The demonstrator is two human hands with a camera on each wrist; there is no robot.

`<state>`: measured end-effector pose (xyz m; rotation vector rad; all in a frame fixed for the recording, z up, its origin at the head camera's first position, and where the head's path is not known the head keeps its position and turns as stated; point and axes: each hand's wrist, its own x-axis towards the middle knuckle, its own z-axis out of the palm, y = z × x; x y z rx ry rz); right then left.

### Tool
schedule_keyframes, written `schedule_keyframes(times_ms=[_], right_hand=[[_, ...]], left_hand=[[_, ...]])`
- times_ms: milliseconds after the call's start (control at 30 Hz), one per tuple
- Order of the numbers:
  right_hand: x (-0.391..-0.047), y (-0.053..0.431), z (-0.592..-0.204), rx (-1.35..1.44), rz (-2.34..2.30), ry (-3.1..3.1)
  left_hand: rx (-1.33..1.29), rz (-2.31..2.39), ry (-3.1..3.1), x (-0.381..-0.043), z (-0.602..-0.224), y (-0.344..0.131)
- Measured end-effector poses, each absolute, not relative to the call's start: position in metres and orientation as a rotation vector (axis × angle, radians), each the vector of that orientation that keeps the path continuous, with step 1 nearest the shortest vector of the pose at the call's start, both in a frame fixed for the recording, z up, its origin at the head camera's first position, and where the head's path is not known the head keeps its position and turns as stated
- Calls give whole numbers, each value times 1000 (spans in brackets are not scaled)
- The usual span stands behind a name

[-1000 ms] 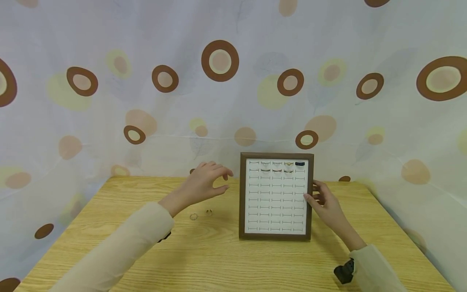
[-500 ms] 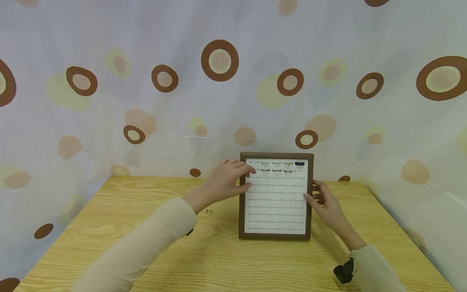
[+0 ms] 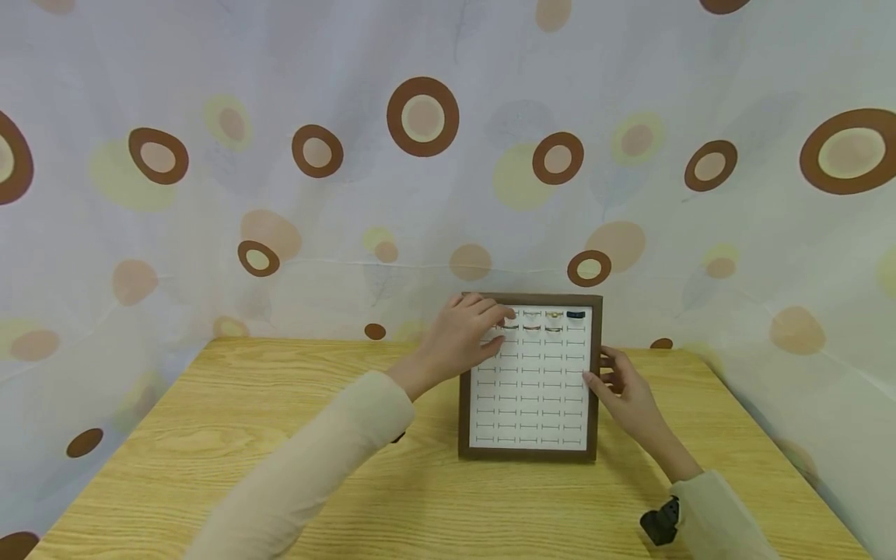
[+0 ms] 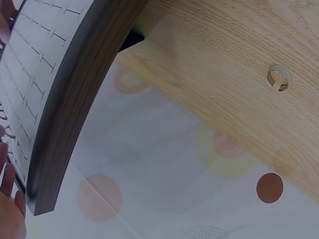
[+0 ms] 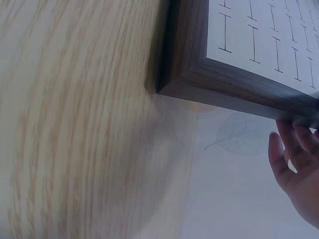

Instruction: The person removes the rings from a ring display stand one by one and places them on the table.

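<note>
A ring display board (image 3: 528, 389), brown-framed with a white slotted face, stands upright on the table. Its top row shows a gold ring (image 3: 554, 315) and a dark blue band (image 3: 575, 315), with several slimmer rings beside and below them. My left hand (image 3: 462, 334) reaches across the board's upper left corner, thumb and index finger apart around a top-row ring that they partly hide. In the left wrist view its fingertips (image 4: 7, 179) lie close over the slots. My right hand (image 3: 630, 400) grips the frame's right side, thumb at the front edge and fingers behind.
A loose open-band ring (image 4: 287, 74) lies on the wooden table (image 4: 214, 45) left of the board. A black support (image 4: 132, 41) juts out behind the frame. The patterned curtain (image 3: 420, 210) hangs along the table's far edge. A black wrist device (image 3: 661, 521) sits at the right sleeve.
My left hand has moved right from beside the board to over its upper left corner. Its sleeve now covers the loose rings in the head view. The right hand and the board stay put.
</note>
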<state>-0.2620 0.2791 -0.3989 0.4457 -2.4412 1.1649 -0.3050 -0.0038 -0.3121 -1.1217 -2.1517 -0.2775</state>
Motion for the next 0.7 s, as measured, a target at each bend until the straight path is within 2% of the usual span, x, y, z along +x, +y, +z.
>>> schedule_keyframes(times_ms=[700], right_hand=[[-260,277,-397,449,1181,-2440]], left_hand=[[-1058,-275,-2111,-314,-318,9]])
